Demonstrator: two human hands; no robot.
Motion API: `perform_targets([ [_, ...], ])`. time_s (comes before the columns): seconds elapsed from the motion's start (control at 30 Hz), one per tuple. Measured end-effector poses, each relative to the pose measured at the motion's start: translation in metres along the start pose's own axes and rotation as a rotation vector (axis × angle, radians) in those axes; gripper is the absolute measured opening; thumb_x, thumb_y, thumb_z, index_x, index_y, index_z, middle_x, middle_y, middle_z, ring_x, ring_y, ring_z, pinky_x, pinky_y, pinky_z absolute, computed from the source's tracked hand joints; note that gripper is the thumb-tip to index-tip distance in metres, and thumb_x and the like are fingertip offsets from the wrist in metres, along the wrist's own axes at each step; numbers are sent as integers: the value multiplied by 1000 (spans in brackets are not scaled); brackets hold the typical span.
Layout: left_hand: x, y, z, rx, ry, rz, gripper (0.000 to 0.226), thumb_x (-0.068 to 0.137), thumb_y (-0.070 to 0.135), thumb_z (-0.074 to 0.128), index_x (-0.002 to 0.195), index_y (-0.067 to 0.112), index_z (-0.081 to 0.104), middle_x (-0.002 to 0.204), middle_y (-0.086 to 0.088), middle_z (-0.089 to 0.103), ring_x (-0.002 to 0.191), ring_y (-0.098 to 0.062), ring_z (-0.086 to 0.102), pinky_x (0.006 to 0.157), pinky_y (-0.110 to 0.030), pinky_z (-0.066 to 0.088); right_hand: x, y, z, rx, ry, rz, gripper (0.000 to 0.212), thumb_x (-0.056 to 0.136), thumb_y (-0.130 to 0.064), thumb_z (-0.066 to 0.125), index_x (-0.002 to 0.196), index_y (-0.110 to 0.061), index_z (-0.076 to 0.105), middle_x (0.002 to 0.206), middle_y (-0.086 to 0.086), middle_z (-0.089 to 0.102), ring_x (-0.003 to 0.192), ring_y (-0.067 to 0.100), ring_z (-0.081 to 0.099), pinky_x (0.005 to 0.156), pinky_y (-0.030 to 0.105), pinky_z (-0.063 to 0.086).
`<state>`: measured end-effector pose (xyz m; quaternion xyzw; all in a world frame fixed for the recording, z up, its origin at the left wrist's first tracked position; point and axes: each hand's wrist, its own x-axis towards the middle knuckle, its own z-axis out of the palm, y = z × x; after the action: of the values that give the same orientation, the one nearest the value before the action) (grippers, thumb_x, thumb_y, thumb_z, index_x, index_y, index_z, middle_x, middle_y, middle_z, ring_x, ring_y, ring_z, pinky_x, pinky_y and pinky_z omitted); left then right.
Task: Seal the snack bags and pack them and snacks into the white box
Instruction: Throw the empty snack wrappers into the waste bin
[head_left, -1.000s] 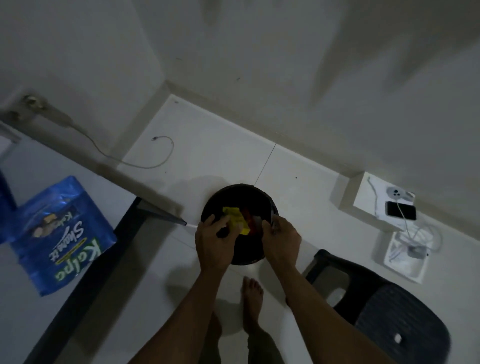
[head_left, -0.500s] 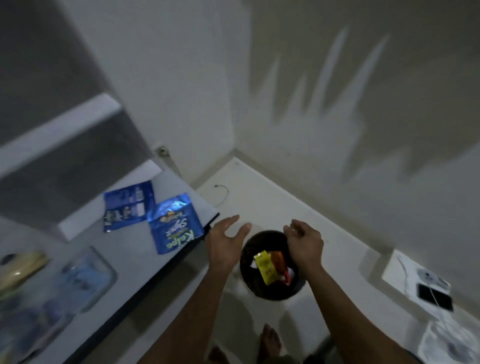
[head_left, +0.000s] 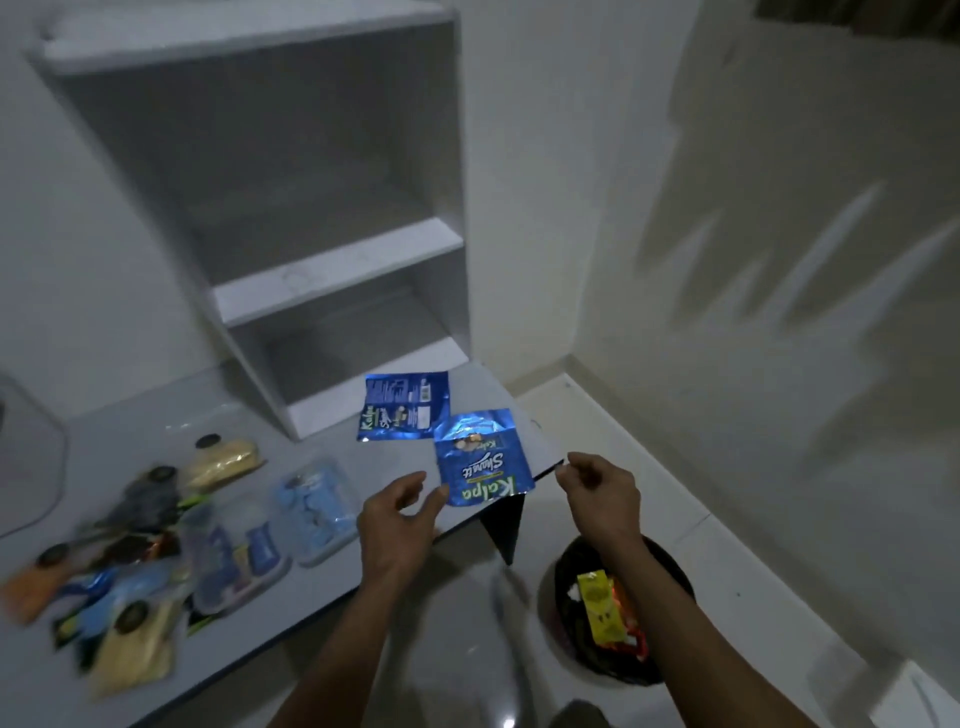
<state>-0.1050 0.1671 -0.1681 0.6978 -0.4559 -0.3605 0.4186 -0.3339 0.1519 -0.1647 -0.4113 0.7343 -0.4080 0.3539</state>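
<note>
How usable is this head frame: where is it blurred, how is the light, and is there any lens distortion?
Head view: dim, bluish light with spiky shadows on the right wall; motion blur smears the snack bags at the table's left, while the blue Kalpa packet, left hand and right hand stay fairly sharp; wide-angle bending tilts the white shelf; faint glare on the floor tile.

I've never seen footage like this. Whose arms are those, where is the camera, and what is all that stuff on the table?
There is no machine here: a person wears a camera on the head, looking down at their own arms. The left hand reaches toward a blue Kalpa wrapper at the grey table corner; the right hand hovers over a black bin on the floor. Both hands are open and seem empty. A second blue wrapper lies beside the first, and blurred snack bags lie further left. A white shelf unit stands behind.
</note>
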Motion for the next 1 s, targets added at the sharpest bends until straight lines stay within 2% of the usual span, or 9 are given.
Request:
perform_targets([
  [0.1, 13, -15, -14, 22, 17, -35, 40, 83, 23, 76, 118, 7, 68, 114, -6, 69, 95, -13, 61, 63, -1, 41, -2, -8, 33, -38, -17, -11, 28, 87, -20, 72, 113, -10, 71, 87, 1, 68, 80, 11, 61, 77, 19, 42],
  [0.13, 20, -19, -16, 33, 21, -47, 40, 83, 22, 76, 119, 7, 67, 115, -7, 69, 95, -13, 60, 60, 2, 40, 1, -9, 42, -46, -27, -7, 28, 87, -19, 72, 113, -10, 70, 89, 2, 68, 80, 12, 60, 77, 21, 44],
  [0.27, 55, -26, -13, 68, 63, -112, 40, 85, 24, 73, 121, 9, 67, 119, -9, 69, 96, -14, 62, 84, -20, 45, 27, -9, 77, -68, -50, 20, 34, 86, -18, 72, 117, -6, 67, 97, 5, 69, 82, 16, 63, 74, 20, 43],
  [0.33, 77, -28, -8, 101, 84, -134, 41, 86, 27, 72, 123, 9, 66, 121, -9, 69, 100, -15, 64, 89, -23, 42, 48, -9, 93, -95, -53, 42, 40, 85, -21, 73, 122, -7, 64, 102, 6, 69, 85, 18, 64, 69, 19, 43],
  [0.43, 113, -32, 2, 132, 100, -192, 45, 86, 28, 71, 125, 7, 63, 124, -12, 67, 109, -23, 64, 91, -25, 42, 83, -4, 116, -147, -76, 58, 48, 85, -27, 74, 127, -9, 61, 109, 7, 68, 94, 23, 65, 78, 25, 49],
  [0.53, 153, -44, 9, 283, 118, -221, 44, 87, 34, 68, 123, 9, 64, 119, -11, 68, 107, -25, 63, 93, -28, 43, 118, 0, 138, -191, -97, 95, 54, 83, -31, 76, 130, -11, 60, 119, 10, 67, 107, 29, 64, 91, 35, 49],
  [0.67, 206, -67, 21, 394, 175, -317, 48, 84, 44, 67, 120, 13, 64, 120, -12, 67, 111, -30, 61, 98, -39, 47, 157, 6, 161, -305, -145, 111, 60, 79, -34, 78, 131, -11, 58, 123, 13, 63, 114, 32, 57, 92, 40, 47],
  [0.8, 245, -80, 40, 490, 206, -403, 61, 78, 53, 68, 120, 10, 60, 119, -16, 63, 110, -36, 57, 90, -49, 51, 185, 20, 180, -514, -136, 135, 47, 71, -49, 76, 102, -19, 57, 105, 8, 58, 104, 32, 53, 79, 45, 50],
  [1.0, 271, -93, 59, 628, 190, -587, 82, 68, 69, 69, 128, 16, 52, 126, -13, 51, 119, -36, 46, 96, -53, 43, 199, 25, 197, -642, -75, 209, 68, 71, -52, 79, 123, -19, 51, 123, 6, 48, 118, 29, 43, 91, 45, 40],
])
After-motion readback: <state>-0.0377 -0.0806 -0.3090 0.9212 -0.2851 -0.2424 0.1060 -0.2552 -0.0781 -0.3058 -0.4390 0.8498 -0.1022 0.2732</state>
